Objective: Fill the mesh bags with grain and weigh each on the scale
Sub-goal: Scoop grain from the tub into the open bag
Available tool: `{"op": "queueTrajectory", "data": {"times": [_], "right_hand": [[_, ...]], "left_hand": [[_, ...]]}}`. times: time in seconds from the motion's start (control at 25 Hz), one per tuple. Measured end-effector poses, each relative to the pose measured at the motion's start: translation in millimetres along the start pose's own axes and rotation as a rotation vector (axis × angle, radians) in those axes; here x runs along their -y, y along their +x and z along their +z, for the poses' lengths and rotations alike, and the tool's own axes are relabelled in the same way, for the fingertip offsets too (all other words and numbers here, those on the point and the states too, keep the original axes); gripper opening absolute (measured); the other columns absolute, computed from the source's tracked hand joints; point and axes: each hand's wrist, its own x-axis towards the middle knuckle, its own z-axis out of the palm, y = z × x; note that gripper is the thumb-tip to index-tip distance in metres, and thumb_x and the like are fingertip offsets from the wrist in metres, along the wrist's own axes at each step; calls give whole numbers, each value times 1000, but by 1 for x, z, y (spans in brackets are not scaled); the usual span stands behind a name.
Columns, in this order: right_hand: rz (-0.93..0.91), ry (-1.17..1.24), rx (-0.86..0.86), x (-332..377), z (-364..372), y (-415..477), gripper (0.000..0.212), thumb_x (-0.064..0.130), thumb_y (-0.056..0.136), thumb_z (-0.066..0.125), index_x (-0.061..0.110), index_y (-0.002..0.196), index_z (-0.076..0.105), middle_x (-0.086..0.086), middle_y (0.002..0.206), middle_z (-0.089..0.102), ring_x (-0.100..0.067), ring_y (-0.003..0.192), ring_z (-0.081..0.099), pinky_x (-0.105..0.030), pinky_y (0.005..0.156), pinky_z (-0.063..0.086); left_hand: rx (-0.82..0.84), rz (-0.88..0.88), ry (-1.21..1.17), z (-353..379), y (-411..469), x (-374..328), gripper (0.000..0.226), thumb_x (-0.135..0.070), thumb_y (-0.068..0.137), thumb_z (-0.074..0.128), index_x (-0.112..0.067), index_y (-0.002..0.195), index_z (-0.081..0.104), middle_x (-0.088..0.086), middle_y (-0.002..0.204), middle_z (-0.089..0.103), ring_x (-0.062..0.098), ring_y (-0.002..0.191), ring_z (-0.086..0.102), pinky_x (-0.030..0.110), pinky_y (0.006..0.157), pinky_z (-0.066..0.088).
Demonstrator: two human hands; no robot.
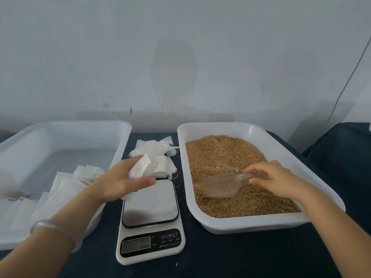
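Scooping step. My right hand (275, 177) is gripping the clear plastic scoop (220, 185) in the brown grain (226, 155). My left hand (120, 182) is pinching a limp white mesh bag (140, 169), with the flat white digital scale (150, 203) just beneath it. Next, I judge, the bag's mouth needs opening.

Plain packing workbench: dark cloth table (230, 255), bare white wall (180, 47), plastic trays (220, 127), digital scale (150, 227).
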Motion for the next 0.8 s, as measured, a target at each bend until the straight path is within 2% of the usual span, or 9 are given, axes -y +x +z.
{"op": "queueTrajectory", "data": {"times": [0.16,0.28,0.4,0.52,0.64,0.8], "right_hand": [[20,152,-26,-8,-12,-7,25,33,87,62,52,100,53,18,114,59,-8,107,55,-43,98,44],[29,169,-64,-15,-20,-14,25,33,86,63,50,102,54,18,115,59,-10,111,53,-46,101,40],[13,202,-125,-15,-33,-22,26,29,86,63,49,101,55,25,109,56,-8,113,49,-42,102,37],[-19,240,-215,-13,-58,-34,26,25,87,63,46,101,58,27,108,57,-3,108,50,-36,99,34],[-19,274,-251,-13,-82,-43,25,27,87,64,47,100,62,30,107,58,9,103,49,-30,95,34],[-19,274,-273,-13,-97,-47,25,27,85,66,49,97,64,29,105,61,11,103,51,-23,89,37]], "left_hand": [[-2,-52,98,1,2,-5,47,-56,68,69,-20,97,60,-6,80,62,15,77,57,29,73,46],[-48,-80,265,16,11,-25,38,-58,72,71,-30,81,48,-10,75,55,3,66,53,19,57,41],[-65,-93,410,49,31,-49,45,-60,72,66,-31,97,41,-15,86,52,11,81,54,28,63,41],[-88,-68,519,78,50,-64,53,-61,72,63,-29,105,37,-6,95,55,19,90,54,34,68,42],[-70,-75,484,93,61,-68,54,-59,74,63,-25,108,39,-3,97,58,22,91,57,38,74,49],[-101,-68,439,105,64,-69,57,-58,74,65,-23,111,41,-7,90,55,22,89,58,35,71,47]]}}
